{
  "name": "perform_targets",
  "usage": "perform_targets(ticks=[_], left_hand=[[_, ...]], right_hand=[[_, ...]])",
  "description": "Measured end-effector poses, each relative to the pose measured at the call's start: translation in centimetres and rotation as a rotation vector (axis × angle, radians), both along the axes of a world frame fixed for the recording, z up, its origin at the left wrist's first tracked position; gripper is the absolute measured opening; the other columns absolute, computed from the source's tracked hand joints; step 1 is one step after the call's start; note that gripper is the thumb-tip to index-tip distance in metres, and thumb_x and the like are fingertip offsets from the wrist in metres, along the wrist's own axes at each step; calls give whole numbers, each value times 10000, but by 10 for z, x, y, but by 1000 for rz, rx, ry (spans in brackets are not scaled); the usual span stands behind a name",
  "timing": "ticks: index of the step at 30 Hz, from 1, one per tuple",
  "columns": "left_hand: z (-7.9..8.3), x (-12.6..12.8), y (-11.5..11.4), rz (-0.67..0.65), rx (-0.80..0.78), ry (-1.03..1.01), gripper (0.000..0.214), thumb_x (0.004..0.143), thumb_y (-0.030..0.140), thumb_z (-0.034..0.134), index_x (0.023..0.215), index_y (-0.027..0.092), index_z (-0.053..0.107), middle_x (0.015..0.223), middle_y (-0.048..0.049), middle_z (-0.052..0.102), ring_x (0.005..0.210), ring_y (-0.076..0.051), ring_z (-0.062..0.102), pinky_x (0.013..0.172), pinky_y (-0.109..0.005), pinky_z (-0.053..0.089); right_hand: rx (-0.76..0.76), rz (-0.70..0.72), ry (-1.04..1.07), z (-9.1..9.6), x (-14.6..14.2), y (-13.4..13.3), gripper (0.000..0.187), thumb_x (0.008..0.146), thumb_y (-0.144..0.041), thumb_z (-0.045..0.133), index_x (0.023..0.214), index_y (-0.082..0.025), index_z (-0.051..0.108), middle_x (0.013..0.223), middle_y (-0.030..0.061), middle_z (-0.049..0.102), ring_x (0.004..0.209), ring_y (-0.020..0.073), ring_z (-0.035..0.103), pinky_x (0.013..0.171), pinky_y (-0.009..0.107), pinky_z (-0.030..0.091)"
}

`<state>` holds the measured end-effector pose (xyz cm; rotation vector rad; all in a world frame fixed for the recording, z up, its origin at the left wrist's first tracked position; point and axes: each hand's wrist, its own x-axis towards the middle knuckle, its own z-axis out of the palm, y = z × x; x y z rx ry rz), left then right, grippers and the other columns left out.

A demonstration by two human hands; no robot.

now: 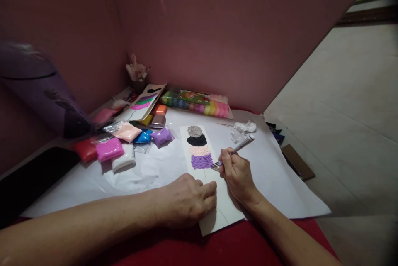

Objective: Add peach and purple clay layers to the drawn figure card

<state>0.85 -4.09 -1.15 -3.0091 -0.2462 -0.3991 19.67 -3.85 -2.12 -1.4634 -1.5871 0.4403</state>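
Note:
A fork (231, 150) with a striped handle is held in my right hand (238, 174), its tines at the right edge of a purple clay band (201, 161). The band is ridged and lies on a long white card (224, 212). Above it on the card are a pale peach band (199, 150), a black band (196, 140) and a grey ridged patch (195, 131). Thin drawn lines run down the card's lower part. My left hand (189, 201) rests on the card's left side, fingers curled closed; whatever is between them is hidden.
Several bagged clay packets, including a magenta packet (109, 149) and a purple packet (161, 136), lie left. Behind are another decorated card (143, 104) and a tray of coloured clay (199, 103). Crumpled plastic (245, 127) lies right. A purple bottle (40, 87) stands far left, near the pink wall.

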Motion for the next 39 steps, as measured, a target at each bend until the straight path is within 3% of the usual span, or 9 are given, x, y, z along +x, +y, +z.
perform_targets(ticks=[8, 16, 26, 39], left_hand=[[2, -1, 0, 9, 7, 27, 141, 909, 160, 452, 958, 139, 582, 995, -97, 637, 568, -151, 538, 424, -326, 392], [0, 0, 0, 0, 2, 14, 119, 902, 154, 456, 932, 137, 571, 978, -109, 633, 575, -138, 534, 437, -289, 386], [0, -1, 0, -3, 5, 2, 118, 900, 150, 457, 927, 135, 571, 977, -100, 634, 564, -140, 531, 424, -301, 376], [3, -1, -1, 5, 9, 26, 128, 905, 153, 451, 952, 140, 569, 988, -104, 639, 574, -155, 544, 419, -331, 394]], right_hand=[[29, -23, -4, -2, 2, 0, 434, 994, -468, 393, 668, -205, 508, 492, -32, 517, 425, 110, 511, 489, 236, 421], [-41, 24, 179, -4, 1, -2, 410, 981, -501, 420, 715, -204, 517, 472, -52, 502, 367, 93, 470, 412, 210, 409], [-42, 44, 68, 4, -4, -4, 456, 989, -490, 390, 664, -201, 527, 474, -24, 529, 425, 117, 527, 473, 232, 438], [-19, -39, 26, 2, -3, -2, 449, 984, -504, 391, 666, -209, 510, 459, -29, 522, 409, 122, 504, 460, 238, 408]])
